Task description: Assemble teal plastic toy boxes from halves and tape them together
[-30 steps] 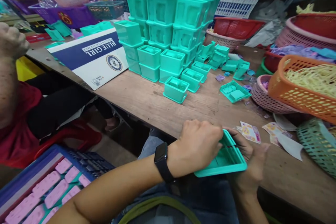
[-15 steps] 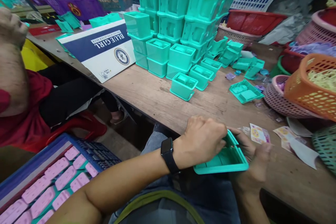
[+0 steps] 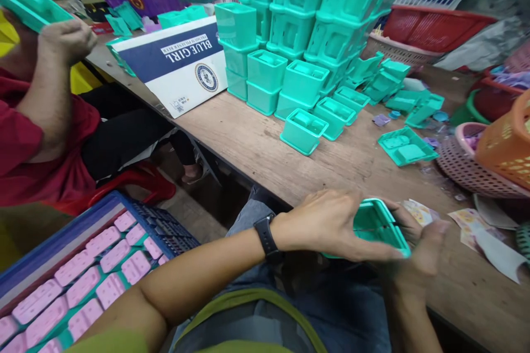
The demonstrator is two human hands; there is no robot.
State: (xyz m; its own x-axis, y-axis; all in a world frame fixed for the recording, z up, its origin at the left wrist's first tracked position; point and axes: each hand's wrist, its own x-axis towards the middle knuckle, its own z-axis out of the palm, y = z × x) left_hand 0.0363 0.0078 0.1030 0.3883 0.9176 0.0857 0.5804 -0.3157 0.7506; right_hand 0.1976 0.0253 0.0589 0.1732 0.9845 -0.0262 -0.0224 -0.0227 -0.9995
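Above my lap, at the table's near edge, I hold an open green plastic box (image 3: 380,226) between both hands. My left hand (image 3: 331,225), with a dark watch on its wrist, spans the left side of the box; its thumb runs along the near rim. My right hand (image 3: 424,253) grips the box from the right, its fingers behind the far end and partly hidden. The box's underside is out of sight. On the table beyond stands a similar small green box (image 3: 304,131), the nearest of several.
Stacked green boxes (image 3: 300,27) rise at the back, beside a white carton (image 3: 182,66). Baskets, such as a pink one (image 3: 467,160), line the right. A blue crate (image 3: 120,204) of pink-topped pieces stands lower left. A co-worker's hand (image 3: 66,41) is near a green box.
My left hand has opened from a curled grip inside the box to a wider hold across it. The box has tilted. At left, the co-worker's arm has shifted and a green box now shows there.
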